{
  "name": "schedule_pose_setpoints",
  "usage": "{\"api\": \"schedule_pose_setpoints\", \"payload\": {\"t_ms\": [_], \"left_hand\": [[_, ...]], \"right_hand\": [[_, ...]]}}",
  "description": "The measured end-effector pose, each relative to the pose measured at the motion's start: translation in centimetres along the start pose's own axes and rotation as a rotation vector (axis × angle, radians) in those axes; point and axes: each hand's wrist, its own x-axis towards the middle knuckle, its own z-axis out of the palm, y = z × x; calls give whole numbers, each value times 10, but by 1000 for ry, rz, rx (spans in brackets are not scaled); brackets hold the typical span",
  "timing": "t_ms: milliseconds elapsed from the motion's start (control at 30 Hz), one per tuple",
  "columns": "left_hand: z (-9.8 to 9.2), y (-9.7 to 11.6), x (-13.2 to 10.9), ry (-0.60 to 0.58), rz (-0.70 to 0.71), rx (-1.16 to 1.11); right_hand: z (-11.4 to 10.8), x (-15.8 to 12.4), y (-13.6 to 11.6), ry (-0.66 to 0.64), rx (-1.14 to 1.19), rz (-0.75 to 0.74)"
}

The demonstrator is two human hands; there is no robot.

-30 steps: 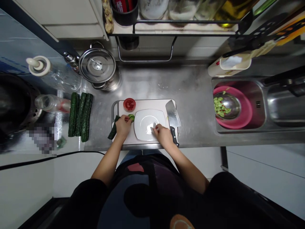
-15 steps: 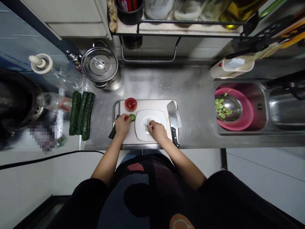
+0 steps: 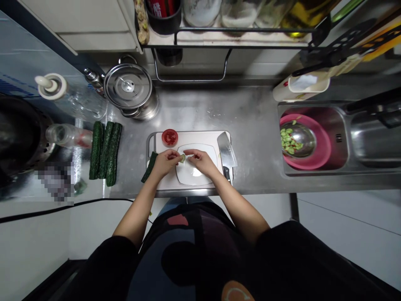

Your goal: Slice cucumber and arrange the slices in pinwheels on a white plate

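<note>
My left hand [image 3: 167, 163] pinches cucumber slices [image 3: 182, 158] between thumb and fingertips, above the left part of a white square plate [image 3: 188, 179]. Close by on the right, my right hand [image 3: 202, 162] hangs over the plate with thumb and forefinger apart, reaching toward the slices. The plate rests on a cutting board [image 3: 166, 180]. A cut piece of cucumber [image 3: 149, 167] lies at the board's left edge, partly behind my left wrist. What looks like a red tomato half [image 3: 169, 138] sits at the upper left. A cleaver [image 3: 227, 150] lies along the right side.
Several whole cucumbers [image 3: 105, 152] lie left of the board, beside a glass jar [image 3: 69, 134]. A lidded steel pot [image 3: 131, 90] stands behind. At right, the sink [image 3: 340, 154] holds a pink basin [image 3: 324, 146] with a metal bowl of green pieces. A rack [image 3: 244, 37] hangs above.
My left hand has lifted cucumber slices from the board and moved right over the plate. My right hand has risen toward them, its fingers now spread. The view has shifted slightly.
</note>
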Motion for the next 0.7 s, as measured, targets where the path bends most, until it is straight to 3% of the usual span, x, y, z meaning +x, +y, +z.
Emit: {"api": "schedule_pose_setpoints", "payload": {"t_ms": [133, 300, 400, 600, 700], "left_hand": [[11, -1, 6, -102, -24, 27], [17, -10, 15, -169, 25, 185], [21, -14, 24, -119, 214, 435], [33, -22, 53, -64, 737, 788], [36, -28, 62, -89, 841, 867]], "right_hand": [[-7, -3, 4, -3, 238, 168], [-12, -4, 12, 61, 339, 245], [-15, 0, 17, 90, 348, 288], [-20, 14, 24, 234, 314, 297], [-20, 17, 27, 289, 112, 233]]}}
